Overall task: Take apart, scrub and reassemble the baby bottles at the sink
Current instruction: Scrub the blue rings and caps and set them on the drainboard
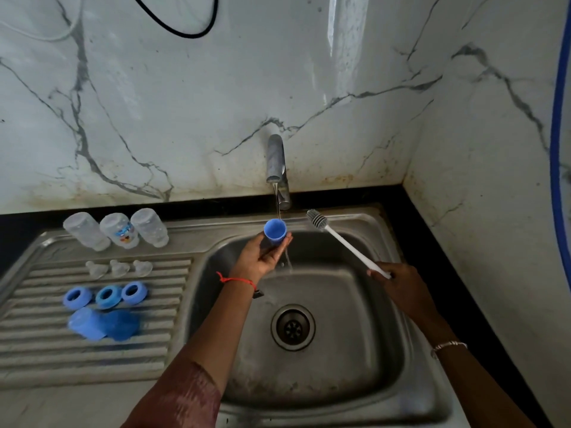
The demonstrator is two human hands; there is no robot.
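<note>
The left hand reaches palm-up under the tap, fingers curled around a blue bottle cap resting on its fingertips in the stream. Right of the tap, the right hand clamps the bottle brush handle, bristles angled up.

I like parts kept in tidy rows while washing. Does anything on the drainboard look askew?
Mostly tidy: the bottles, nipples and rings sit in rows of three. Only the two blue caps at the front lie tipped and bunched together, not spaced out. A third cap is in the left hand under the tap.
</note>
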